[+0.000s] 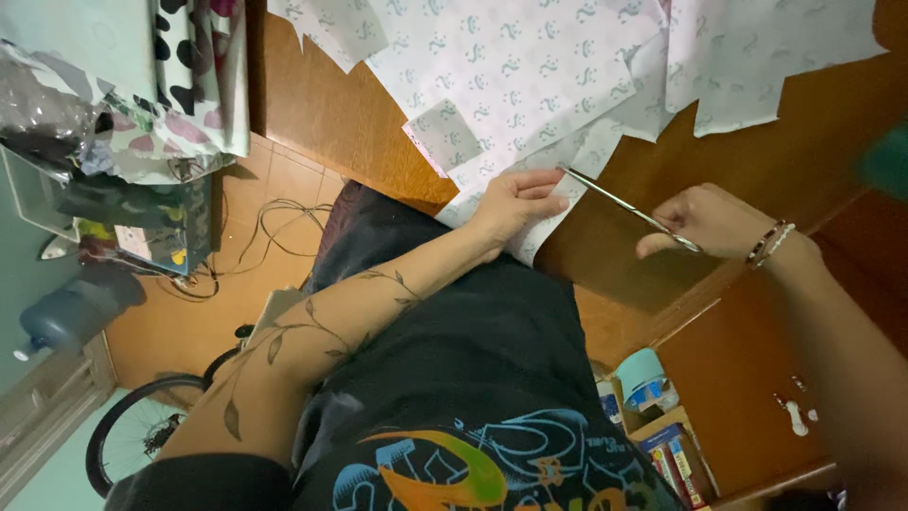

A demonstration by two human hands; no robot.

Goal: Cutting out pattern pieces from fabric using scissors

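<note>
Head view: scissors point(624, 206) gripped in right hand point(711, 222), fingers clamped through the handles, blades nearly together, long axis running up-left toward the patterned paper sheet point(511, 85). Tip just beside left hand point(515, 203), fingers flat and together, pinning the sheet's lower edge on wooden table point(794, 161).

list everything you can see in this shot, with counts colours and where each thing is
patterned paper sheets: several, white with small grey-green marks, across the desk top
scissors: one pair, silver, at the paper's edge
wooden desk: one, brown, upper right
bracelets: a few, dark and pale, right wrist
tape roll: one, light blue, shelf at lower right
boxes: a few, blue and red, below the roll
bicycle wheel: one, black, lower left floor
cables: a tangle, dark, on the floor
left hand: pressing the paper down
right hand: holding the scissors
</note>
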